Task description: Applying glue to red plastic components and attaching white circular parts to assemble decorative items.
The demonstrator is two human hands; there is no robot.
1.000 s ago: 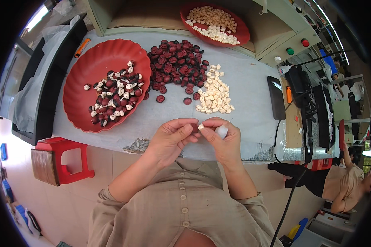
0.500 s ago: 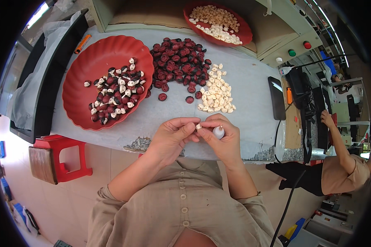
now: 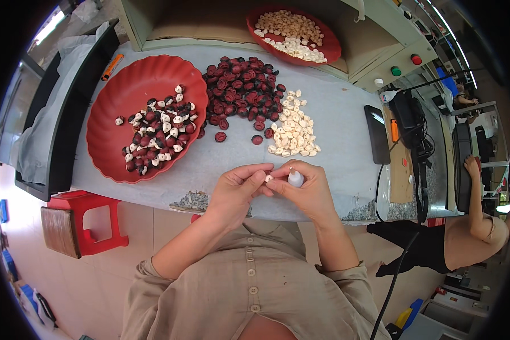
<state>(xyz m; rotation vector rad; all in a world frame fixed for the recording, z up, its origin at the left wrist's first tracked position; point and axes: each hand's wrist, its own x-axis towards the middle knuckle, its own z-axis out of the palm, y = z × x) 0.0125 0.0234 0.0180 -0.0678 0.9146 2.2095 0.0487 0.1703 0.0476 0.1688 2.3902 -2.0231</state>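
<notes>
My left hand (image 3: pixel 233 194) pinches a small white piece (image 3: pixel 268 178) between thumb and fingers at the table's front edge. My right hand (image 3: pixel 311 191) has its thumb tip against the same piece, while its curled fingers hold a small white squeeze bottle (image 3: pixel 295 178) with its narrow tip upward. Beyond the hands lies a heap of cream-white pieces (image 3: pixel 293 129). Next to it is a pile of dark red and black rose-like pieces (image 3: pixel 241 85). On the left, a scalloped red tray (image 3: pixel 110 99) holds joined red, black and white pieces (image 3: pixel 158 133).
Another red tray (image 3: pixel 337 51) with cream and tan pieces stands in the metal cabinet (image 3: pixel 374 54) at the back. A black phone (image 3: pixel 377 133) and cables lie right. A black bin (image 3: pixel 59 136) borders the left; a red stool (image 3: pixel 96 224) stands below. A co-worker (image 3: pixel 464 241) is far right.
The bottle in my right hand has tipped more upright. Both hands stay together at the white piece. The view has shifted slightly, and the co-worker's arm has moved.
</notes>
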